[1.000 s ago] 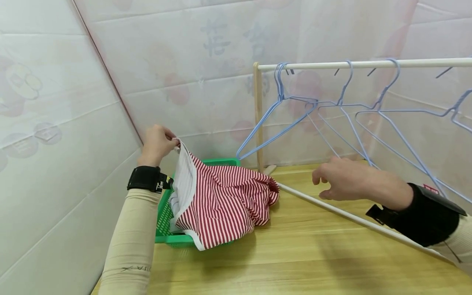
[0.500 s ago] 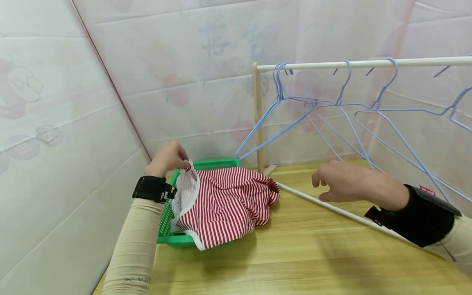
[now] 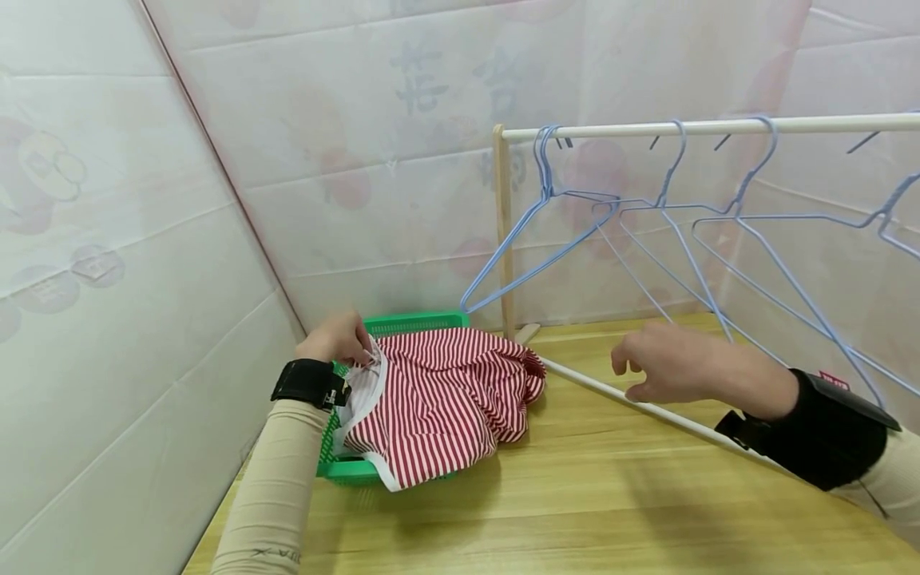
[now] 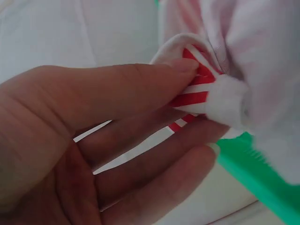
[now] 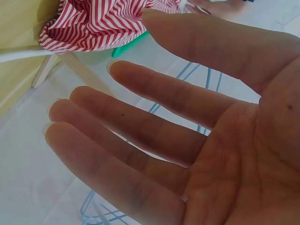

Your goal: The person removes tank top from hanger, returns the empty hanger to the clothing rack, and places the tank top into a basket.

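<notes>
A red-and-white striped garment [image 3: 438,399] with white trim lies bunched over a green plastic basket [image 3: 410,321], its right part hanging past the rim. At the basket's left side my left hand [image 3: 341,339] pinches the garment's edge. In the left wrist view, the thumb and fingers of my left hand [image 4: 117,117] hold a fold of striped cloth [image 4: 194,96] with white trim. My right hand [image 3: 668,363] hovers over the table to the right, holding nothing. The right wrist view shows the fingers of that hand [image 5: 126,126] spread and relaxed.
Several blue wire hangers [image 3: 542,239] hang from a white rail [image 3: 618,129] with a wooden post [image 3: 503,231] at its left end. A white lower bar [image 3: 596,383] crosses the wooden table [image 3: 546,511]. Pale sheeted walls [image 3: 144,335] stand behind and at left.
My left hand has come down and slightly right toward the basket, lowering the garment's edge that it pinches. My right hand has barely moved.
</notes>
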The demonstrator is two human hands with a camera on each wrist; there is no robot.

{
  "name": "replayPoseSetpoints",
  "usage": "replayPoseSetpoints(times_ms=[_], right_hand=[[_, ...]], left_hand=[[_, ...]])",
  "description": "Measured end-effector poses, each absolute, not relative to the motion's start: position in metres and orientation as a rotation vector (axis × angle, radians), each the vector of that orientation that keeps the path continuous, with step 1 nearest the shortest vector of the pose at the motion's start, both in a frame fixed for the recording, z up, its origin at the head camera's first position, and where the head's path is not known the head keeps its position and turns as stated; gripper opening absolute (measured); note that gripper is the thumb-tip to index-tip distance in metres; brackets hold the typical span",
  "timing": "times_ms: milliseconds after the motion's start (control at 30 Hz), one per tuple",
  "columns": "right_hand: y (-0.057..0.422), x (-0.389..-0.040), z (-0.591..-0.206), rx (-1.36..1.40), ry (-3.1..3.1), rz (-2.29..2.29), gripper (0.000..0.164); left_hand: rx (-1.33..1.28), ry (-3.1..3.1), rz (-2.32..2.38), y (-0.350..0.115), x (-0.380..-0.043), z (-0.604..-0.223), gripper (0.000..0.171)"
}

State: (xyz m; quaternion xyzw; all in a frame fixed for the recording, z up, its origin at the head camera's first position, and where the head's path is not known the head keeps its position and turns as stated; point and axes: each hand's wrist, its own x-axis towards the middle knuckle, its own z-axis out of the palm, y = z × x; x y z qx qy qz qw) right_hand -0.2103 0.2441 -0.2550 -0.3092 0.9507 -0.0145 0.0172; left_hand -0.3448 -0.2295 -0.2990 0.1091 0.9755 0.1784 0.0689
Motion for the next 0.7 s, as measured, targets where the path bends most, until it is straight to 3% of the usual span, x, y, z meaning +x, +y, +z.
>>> replayPoseSetpoints(times_ms=[267, 700], right_hand=[[0.246, -0.208, -0.259, -0.945, 2.953, -0.042, 0.025], [0.247, -0.208, -0.261, -0.943, 2.937, -0.059, 0.024]], left_hand=[[0.267, 2.820, 0.486, -0.228, -0.345, -0.306, 0.010], [0.366, 2.941, 0.429, -0.211, -0.335, -0.281, 0.025]])
